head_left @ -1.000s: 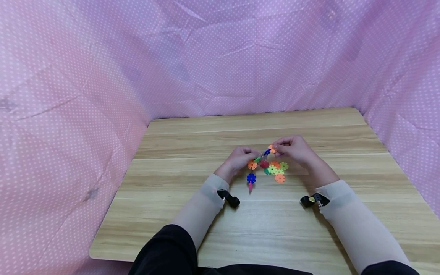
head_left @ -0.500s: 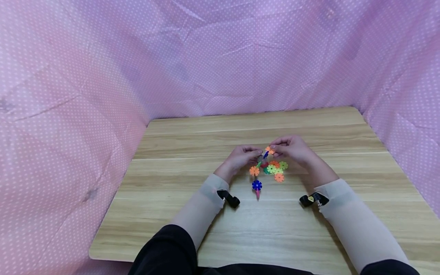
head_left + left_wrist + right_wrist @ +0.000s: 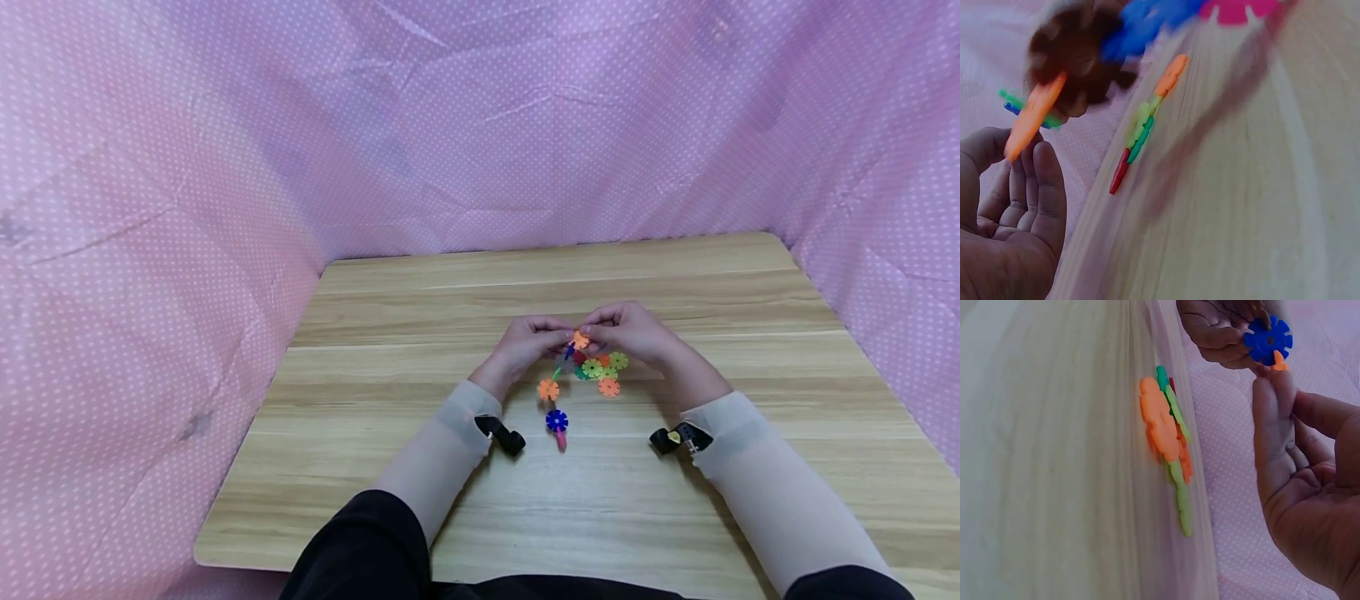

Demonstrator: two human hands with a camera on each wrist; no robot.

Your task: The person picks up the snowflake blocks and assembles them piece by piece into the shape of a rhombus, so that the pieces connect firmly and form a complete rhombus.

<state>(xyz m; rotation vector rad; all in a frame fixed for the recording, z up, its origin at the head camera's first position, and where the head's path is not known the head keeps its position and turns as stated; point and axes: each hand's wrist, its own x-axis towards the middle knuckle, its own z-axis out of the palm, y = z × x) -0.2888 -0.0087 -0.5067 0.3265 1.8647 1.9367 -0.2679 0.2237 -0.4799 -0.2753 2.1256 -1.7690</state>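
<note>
Several notched plastic snowflake discs are joined in a chain that hangs between the hands. My right hand (image 3: 630,333) pinches the orange disc (image 3: 581,340) at its upper end. Slotted to that one is a blue disc (image 3: 1268,340), where the fingertips of my left hand (image 3: 534,350) hold the chain. Below hang a green disc (image 3: 557,373), another orange disc (image 3: 549,389), a brown disc (image 3: 1079,56), a blue disc (image 3: 557,420) and a pink disc (image 3: 561,440). In the left wrist view the lower discs partly cover the left fingertips.
Loose discs lie in a small pile on the wooden table (image 3: 420,333), just below the right hand: an orange disc (image 3: 609,387), yellow-green discs (image 3: 618,360), a green one and a red one. A pink dotted cloth (image 3: 480,150) hangs behind the table.
My right hand has moved left and slightly nearer, up to the left hand, with the orange disc. The chain's lower end has swung and now hangs nearer the table's front.
</note>
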